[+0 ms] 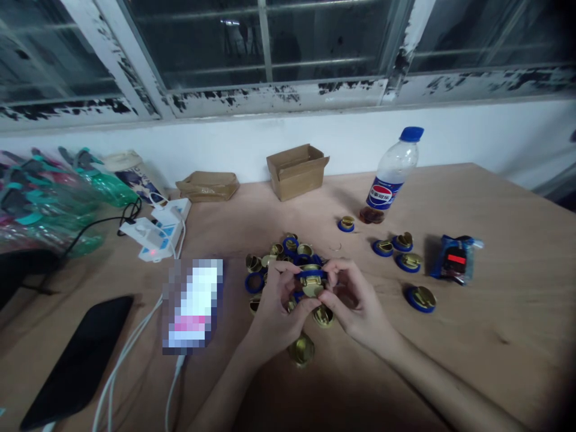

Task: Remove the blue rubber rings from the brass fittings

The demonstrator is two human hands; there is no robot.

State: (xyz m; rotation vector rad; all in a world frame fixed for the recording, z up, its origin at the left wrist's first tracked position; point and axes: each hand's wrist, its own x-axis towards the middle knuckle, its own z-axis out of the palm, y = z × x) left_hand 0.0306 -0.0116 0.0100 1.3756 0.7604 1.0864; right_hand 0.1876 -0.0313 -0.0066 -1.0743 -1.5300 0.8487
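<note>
Between both hands I hold a round gold-coloured metal piece with a blue ring around it. My left hand pinches its left side, fingers at the ring and thumb below. On the other side, the fingers and thumb of my right hand grip its right edge. Beneath and behind the hands lies a pile of loose gold metal pieces and blue rings, one blue ring at its left. A gold cup-shaped piece rests nearer to me, below my left hand. My fingers hide part of the pile.
Several gold pieces in blue rings lie to the right, near a bagged black item. A cola bottle and an open cardboard box stand behind. At left are a lit phone, a black phone and a power strip.
</note>
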